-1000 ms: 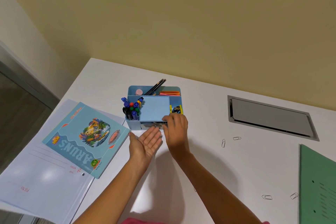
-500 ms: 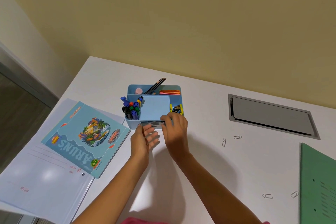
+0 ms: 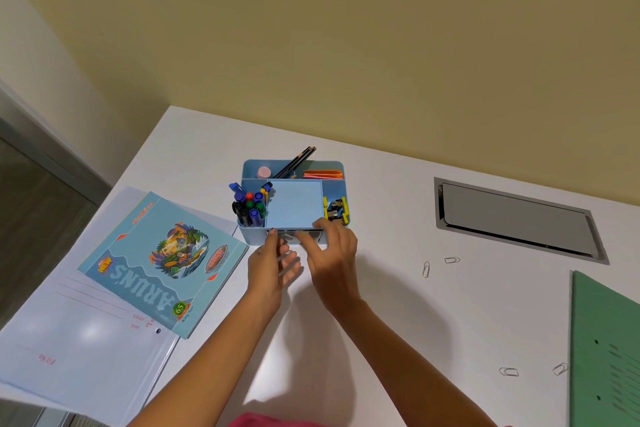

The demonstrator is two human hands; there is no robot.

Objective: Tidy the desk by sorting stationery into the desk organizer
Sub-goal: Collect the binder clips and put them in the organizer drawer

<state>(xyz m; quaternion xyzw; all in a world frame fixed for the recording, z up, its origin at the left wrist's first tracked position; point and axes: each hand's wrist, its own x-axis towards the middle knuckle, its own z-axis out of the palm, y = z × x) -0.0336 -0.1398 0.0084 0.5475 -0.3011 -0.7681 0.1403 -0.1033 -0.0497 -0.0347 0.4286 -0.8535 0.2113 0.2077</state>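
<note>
The small drawer (image 3: 290, 236) in the front wall of the desk organizer (image 3: 251, 234) is standing pulled out a little, and it is lying directly in front of both grips, touching them. Something dark and shiny is showing inside it, but it is too small to name.

The right grip (image 3: 334, 253) is grasping the drawer: its thumb is lying across the drawer front and its fingers are curling over the organizer edge just above. The left grip (image 3: 272, 267) is released, with loosely bent fingers, and only one fingertip is touching the drawer's left corner.

The drawer's sliding axis is running straight away from the grips, so I judge that closing it is needing only a short push forward, away from the person. The right grip is the one that is already holding it.

The nearer paper clips (image 3: 426, 269) are lying loose on the desk (image 3: 398, 305) to the right of the right grip, well apart from it. The farther paper clips (image 3: 508, 371) are lying to its right and behind it, closer to the person. The right grip is nearer to all of them, so I think it is the natural one to fetch them, and sorting is probably not finished.

Beyond the grips, pens (image 3: 249, 208) and binder clips (image 3: 335, 209) are already sitting in the organizer's compartments. A notebook (image 3: 162, 253) is lying to the left of the left grip, and a green folder (image 3: 606, 357) is lying far to the right.
</note>
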